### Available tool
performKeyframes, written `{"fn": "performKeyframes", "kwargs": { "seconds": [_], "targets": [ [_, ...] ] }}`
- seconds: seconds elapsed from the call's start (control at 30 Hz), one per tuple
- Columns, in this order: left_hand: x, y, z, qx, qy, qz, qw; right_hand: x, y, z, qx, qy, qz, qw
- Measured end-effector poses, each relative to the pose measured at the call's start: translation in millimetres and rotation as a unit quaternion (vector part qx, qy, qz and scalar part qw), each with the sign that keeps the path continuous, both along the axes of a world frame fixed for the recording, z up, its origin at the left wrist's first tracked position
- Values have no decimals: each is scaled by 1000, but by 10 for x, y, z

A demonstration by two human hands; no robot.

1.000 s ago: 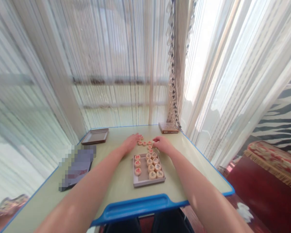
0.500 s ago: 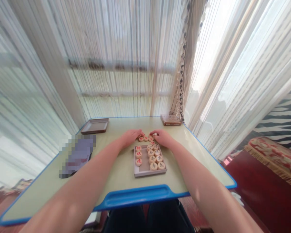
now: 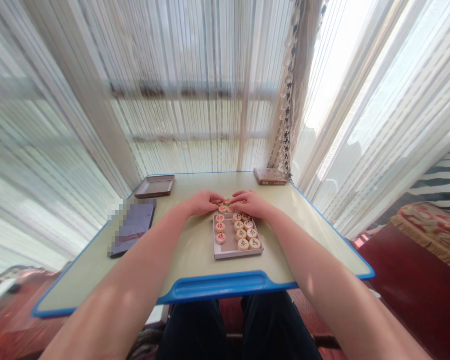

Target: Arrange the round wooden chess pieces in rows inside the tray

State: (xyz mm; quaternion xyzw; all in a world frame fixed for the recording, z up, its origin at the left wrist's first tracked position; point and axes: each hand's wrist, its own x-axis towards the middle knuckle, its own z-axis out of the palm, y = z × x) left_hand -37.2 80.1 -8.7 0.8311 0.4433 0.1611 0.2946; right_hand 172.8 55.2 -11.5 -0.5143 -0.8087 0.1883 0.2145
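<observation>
A shallow grey tray [image 3: 228, 252] sits on the pale green table [image 3: 195, 250], holding several round wooden game discs [image 3: 247, 235] with red or dark characters. Just beyond its far edge lies a small heap of loose discs [image 3: 225, 206]. My left hand [image 3: 202, 202] and my right hand [image 3: 252, 204] curve around that heap from either side, fingertips nearly meeting over it. Fingers on both hands are bent and pressed against the discs.
A brown tray lid [image 3: 155, 186] lies at the far left of the table, a flat brown box [image 3: 270, 176] at the far right, a dark blurred-out object [image 3: 133, 232] on the left. Curtains hang behind. A blue rim groove [image 3: 217, 286] runs along the near edge.
Both hands have closed in toward each other, gathering the loose discs into a tighter heap at the tray's far edge. The camera has tilted, so the table sits higher in view.
</observation>
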Motion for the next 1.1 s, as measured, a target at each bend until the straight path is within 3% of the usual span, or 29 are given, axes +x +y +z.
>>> {"fn": "performKeyframes", "kwargs": {
  "seconds": [0.17, 0.47, 0.6, 0.7, 0.73, 0.8, 0.87, 0.97, 1.03, 1.1],
  "targets": [
    [58, -26, -5, 22, -13, 36, 999, -18, 21, 13, -14, -6, 22, 1000],
    [78, -40, -19, 33, -20, 89, 995, 34, 158, -58, -17, 5, 4, 1000],
    [52, -19, -57, 9, -36, 75, 996, 41, 155, -50, -6, 19, -15, 1000],
    [50, -18, -45, 90, -51, 102, 989, 75, 139, -29, -31, 22, -10, 999],
    [60, -35, -11, 159, -72, 121, 977, 89, 133, -21, -42, 22, -6, 999],
    [93, -107, 110, 327, -143, 155, 921, 113, 123, -12, -54, 24, 0, 998],
    [134, -227, 277, 411, -218, 177, 867, 124, 122, -14, -50, 27, 4, 998],
    [163, -442, 510, 433, -280, 200, 833, 116, 139, -37, -31, 16, 11, 999],
    [133, -569, 598, 405, -298, 210, 839, 106, 161, -58, -21, 12, 13, 1000],
    [60, -664, 609, 358, -292, 209, 862, 101, 186, -79, -22, 19, 9, 1000]
  ]
}}
